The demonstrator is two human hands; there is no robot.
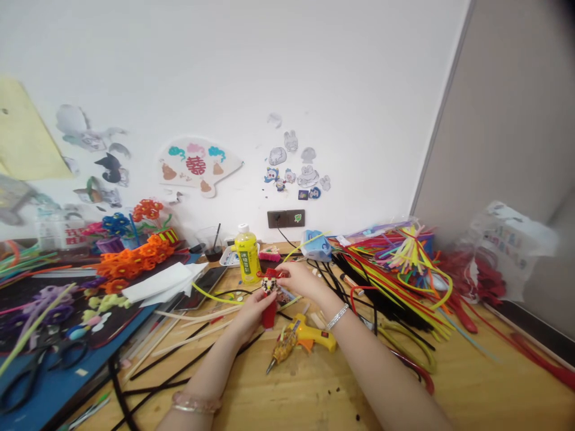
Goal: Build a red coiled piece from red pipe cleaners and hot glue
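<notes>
A person's left hand grips a small red pipe-cleaner figure upright above the worktop; the right hand pinches the figure's red top, the two hands close together around it; a yellow hot glue gun lies just below them; a yellow bottle stands behind; bundles of pipe cleaners heap to the right; orange pipe-cleaner flowers and scissors rest on a blue board to the left.
</notes>
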